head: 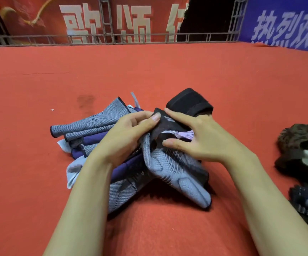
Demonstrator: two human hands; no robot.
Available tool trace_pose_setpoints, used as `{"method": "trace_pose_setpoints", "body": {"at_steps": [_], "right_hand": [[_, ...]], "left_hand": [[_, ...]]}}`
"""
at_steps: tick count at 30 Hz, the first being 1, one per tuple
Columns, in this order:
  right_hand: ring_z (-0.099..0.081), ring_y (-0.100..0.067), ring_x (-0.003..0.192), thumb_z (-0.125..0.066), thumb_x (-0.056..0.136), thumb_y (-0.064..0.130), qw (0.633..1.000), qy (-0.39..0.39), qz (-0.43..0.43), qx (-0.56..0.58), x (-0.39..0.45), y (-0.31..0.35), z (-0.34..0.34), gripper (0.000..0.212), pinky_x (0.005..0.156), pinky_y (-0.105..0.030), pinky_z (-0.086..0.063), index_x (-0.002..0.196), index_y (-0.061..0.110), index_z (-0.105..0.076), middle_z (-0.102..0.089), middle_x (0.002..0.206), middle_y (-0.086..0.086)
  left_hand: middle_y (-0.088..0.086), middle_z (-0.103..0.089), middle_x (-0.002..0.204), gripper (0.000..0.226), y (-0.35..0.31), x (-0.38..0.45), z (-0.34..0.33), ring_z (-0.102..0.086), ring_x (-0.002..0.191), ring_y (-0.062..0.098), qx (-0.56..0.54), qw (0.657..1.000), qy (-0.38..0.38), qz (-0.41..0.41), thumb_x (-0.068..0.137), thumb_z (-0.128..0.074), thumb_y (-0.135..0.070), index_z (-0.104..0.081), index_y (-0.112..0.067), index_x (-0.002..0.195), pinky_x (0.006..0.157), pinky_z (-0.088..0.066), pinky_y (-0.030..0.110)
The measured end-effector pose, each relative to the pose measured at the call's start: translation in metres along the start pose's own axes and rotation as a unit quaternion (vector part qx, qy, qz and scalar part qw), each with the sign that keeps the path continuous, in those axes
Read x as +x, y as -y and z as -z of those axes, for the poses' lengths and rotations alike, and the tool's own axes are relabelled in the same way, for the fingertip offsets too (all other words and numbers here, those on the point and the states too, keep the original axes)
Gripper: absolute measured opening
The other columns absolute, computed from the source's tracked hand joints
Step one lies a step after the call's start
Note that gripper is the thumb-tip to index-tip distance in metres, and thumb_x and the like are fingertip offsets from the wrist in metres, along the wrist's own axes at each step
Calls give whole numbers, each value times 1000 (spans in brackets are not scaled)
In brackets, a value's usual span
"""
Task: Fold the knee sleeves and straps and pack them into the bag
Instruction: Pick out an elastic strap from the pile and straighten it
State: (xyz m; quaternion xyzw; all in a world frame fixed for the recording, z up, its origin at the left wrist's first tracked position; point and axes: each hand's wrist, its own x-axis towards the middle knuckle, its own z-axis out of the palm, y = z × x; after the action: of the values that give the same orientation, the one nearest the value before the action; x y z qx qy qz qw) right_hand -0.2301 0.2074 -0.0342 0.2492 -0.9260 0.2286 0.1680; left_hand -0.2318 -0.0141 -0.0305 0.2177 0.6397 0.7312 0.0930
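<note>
Right now both hands sit atop the heap of knee sleeves (177,174) on the red floor (38,163), left hand (129,137) pinching a dark strap (160,126), right hand (195,137) flat on it, bag (300,145) waiting off right.

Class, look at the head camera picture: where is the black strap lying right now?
The black strap lies on the red carpet at the far edge of the pile of knee sleeves, just beyond the right hand's fingertips, slightly right of centre.
</note>
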Motion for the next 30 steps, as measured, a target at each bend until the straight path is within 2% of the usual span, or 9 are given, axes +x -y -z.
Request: {"method": "trace_pose_setpoints", "body": {"at_steps": [3, 6, 9, 12, 15, 19, 22, 26, 30], "right_hand": [[-71, -21, 104, -61, 82, 37, 998, -55, 15, -3, 6, -11, -3, 51, 93, -49, -50, 132, 33, -69, -78, 105, 7], [-59, -28, 64, -45, 73, 33, 994, -102, 13, -35, 7, -16, 0, 40, 72, -42, -44, 94, 25, -77, -52, 60, 13], [-40, -22, 58, -48, 78, 19, 992, -118, 3, -42, 7, -20, -1, 23, 69, -39, -36, 81, 31, -69, -37, 54, 16], [-48, -24, 61, -48, 80, 19, 992, -111, -31, -44, 8, -22, -3, 25, 73, -45, -42, 86, 29, -70, -50, 58, 12], [-59, -28, 69, -42, 81, 28, 993, -103, -44, -49, 8, -22, -5, 35, 78, -50, -46, 95, 28, -74, -63, 67, 7], [-56, -33, 70, -34, 77, 28, 992, -99, -59, -53, 6, -26, -7, 40, 78, -49, -44, 90, 26, -73, -57, 64, 5], [-61, -36, 74, -30, 78, 29, 990, -112, -60, -64, 5, -39, -8, 50, 79, -49, -46, 99, 24, -76, -71, 76, -4], [-66, -39, 85, -45, 85, 21, 989, -77, -98, -79, 6, -56, -17, 36, 79, -49, -50, 105, 20, -75, -76, 89, -11], [-66, -44, 87, -54, 88, 8, 975, -16, -193, -106, -12, -85, -27, 24, 75, -45, -44, 81, 27, -67, -73, 87, -19]], "left_hand": [[7, -71, 98, 22, -2, -2, 1, -66, 92, 20, 16, 1000, -9, -6, 91, -69, -15, -69, -12, 113, 86, -55, 31], [6, -65, 108, 43, -4, -5, 6, -63, 94, 16, 132, 991, -10, 0, 90, -79, -11, -59, -27, 124, 84, -53, 35], [-3, -57, 117, 48, -7, -6, 4, -55, 90, 3, 321, 945, -63, -10, 83, -86, -41, -47, -35, 111, 83, -50, 24], [-9, -53, 98, 37, -8, -4, -1, -48, 77, -6, 471, 878, -75, -20, 84, -77, -56, -51, -31, 93, 68, -35, 15], [-9, -51, 69, 38, -7, 0, -3, -47, 61, 4, 521, 851, -59, -28, 91, -70, -55, -57, -22, 79, 59, -33, 24], [-10, -52, 69, 34, -10, 2, -4, -49, 66, 1, 551, 829, -52, -79, 95, -70, -47, -55, -24, 74, 61, -32, 23], [-9, -48, 63, 36, -16, 1, -8, -45, 60, 4, 488, 855, -60, -166, 98, -71, -31, -50, -18, 72, 60, -32, 24], [11, -57, 65, 37, -19, -1, -18, -51, 58, 16, 353, 913, -78, -191, 100, -70, -27, -50, -11, 72, 57, -39, 29], [1, -40, 65, 39, -38, -9, -9, -36, 64, 14, 231, 938, -99, -239, 99, -62, -15, -41, -20, 67, 61, -31, 32]]}}
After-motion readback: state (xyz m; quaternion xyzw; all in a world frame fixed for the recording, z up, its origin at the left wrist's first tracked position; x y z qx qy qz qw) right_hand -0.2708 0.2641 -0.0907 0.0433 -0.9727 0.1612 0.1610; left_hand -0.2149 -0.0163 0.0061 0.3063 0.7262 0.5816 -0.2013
